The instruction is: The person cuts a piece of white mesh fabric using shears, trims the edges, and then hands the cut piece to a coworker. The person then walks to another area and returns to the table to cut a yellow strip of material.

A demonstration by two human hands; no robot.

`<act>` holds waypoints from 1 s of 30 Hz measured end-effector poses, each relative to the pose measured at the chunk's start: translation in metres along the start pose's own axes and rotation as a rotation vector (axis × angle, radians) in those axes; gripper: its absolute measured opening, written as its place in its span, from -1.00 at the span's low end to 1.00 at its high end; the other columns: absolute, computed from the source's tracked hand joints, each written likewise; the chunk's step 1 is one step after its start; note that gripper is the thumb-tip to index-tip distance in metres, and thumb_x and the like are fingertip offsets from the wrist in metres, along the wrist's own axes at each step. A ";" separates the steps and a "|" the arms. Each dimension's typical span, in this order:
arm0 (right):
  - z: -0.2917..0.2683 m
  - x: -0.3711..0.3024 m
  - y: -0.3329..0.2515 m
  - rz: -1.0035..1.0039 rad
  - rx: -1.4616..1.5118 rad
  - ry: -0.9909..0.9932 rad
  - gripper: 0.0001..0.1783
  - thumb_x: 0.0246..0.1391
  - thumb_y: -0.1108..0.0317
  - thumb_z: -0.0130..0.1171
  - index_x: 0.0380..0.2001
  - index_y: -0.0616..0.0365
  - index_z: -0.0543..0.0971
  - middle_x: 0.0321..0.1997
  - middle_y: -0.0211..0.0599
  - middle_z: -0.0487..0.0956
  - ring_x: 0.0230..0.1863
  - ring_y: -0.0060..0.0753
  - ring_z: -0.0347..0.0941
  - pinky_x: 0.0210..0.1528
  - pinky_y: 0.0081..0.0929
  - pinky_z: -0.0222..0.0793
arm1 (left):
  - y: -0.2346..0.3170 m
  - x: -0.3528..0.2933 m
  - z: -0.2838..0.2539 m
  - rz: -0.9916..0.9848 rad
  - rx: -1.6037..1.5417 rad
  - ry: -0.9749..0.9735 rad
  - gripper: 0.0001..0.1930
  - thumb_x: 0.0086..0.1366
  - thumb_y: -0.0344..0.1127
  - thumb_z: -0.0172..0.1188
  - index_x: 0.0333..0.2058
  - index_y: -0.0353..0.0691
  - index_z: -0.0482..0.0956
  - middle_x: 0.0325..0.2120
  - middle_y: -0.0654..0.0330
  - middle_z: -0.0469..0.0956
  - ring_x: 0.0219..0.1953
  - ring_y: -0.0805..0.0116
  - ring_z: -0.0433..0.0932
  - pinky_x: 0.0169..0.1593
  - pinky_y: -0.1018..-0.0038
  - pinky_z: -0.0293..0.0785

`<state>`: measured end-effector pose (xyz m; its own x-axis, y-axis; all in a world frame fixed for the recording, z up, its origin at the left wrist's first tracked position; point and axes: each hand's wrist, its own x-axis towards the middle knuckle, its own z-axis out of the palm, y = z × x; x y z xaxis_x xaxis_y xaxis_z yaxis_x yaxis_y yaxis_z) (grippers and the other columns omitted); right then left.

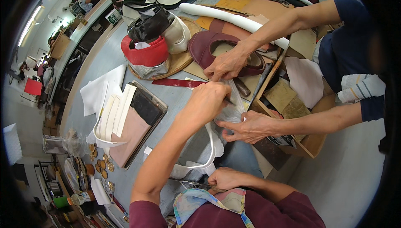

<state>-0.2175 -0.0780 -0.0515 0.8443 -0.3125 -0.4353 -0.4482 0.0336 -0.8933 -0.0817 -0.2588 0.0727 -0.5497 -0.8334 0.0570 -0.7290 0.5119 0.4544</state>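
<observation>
My left hand [209, 98] is closed in a pinch at the top of a crumpled clear plastic sheet [234, 110]. A co-worker's hand [227, 63] touches the sheet just beyond mine, and their other hand [249, 127] is at its right side. Close to my body, my right hand [225, 179] is closed around a slim metal tool [190, 182] that looks like scissors, its grip hidden by my fingers. Between my hands curves a white textured strap [212, 144], partly hidden by my left forearm.
A stack of leather pieces and a black pad [140, 121] lies left. Red, black and white rolled straps [146, 51] sit on a round board beyond, beside a maroon leather piece [204, 48]. An open wooden drawer [311, 146] juts out at right. A long white roll [221, 15] lies behind.
</observation>
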 end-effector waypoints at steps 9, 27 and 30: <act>0.001 0.005 0.009 -0.040 -0.050 0.007 -0.69 -0.03 0.24 0.30 -0.66 0.16 0.45 -0.70 -0.17 0.42 -0.61 -0.26 0.40 -0.49 -0.19 0.25 | 0.003 0.024 0.065 -0.032 0.272 0.148 -0.77 -0.06 -0.34 0.37 -0.41 -0.31 0.61 -0.47 -0.05 0.64 -0.34 -0.05 0.67 -0.23 0.14 0.55; 0.001 0.007 0.012 -0.074 -0.060 -0.028 -0.77 -0.01 0.26 0.27 -0.57 0.16 0.50 -0.65 -0.23 0.45 -0.59 -0.33 0.33 -0.44 -0.25 0.27 | 0.009 0.006 -0.023 -0.243 -0.814 0.256 -0.75 0.33 -0.42 0.29 -0.06 -0.39 0.65 -0.26 0.22 0.70 -0.22 0.56 0.61 -0.12 0.60 0.54; 0.002 0.009 0.014 -0.070 -0.005 -0.025 -0.78 -0.06 0.25 0.27 -0.61 0.12 0.50 -0.64 -0.19 0.49 -0.55 -0.19 0.47 -0.45 -0.16 0.31 | -0.007 0.027 -0.018 -0.212 -0.768 0.558 -0.81 0.35 -0.39 0.27 -0.12 -0.34 0.66 -0.33 0.29 0.68 -0.32 0.65 0.56 -0.28 0.66 0.46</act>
<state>-0.2157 -0.0782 -0.0680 0.8806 -0.2897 -0.3750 -0.3897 0.0075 -0.9209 -0.0838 -0.2888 0.0871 -0.0209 -0.9730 0.2300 -0.2168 0.2290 0.9490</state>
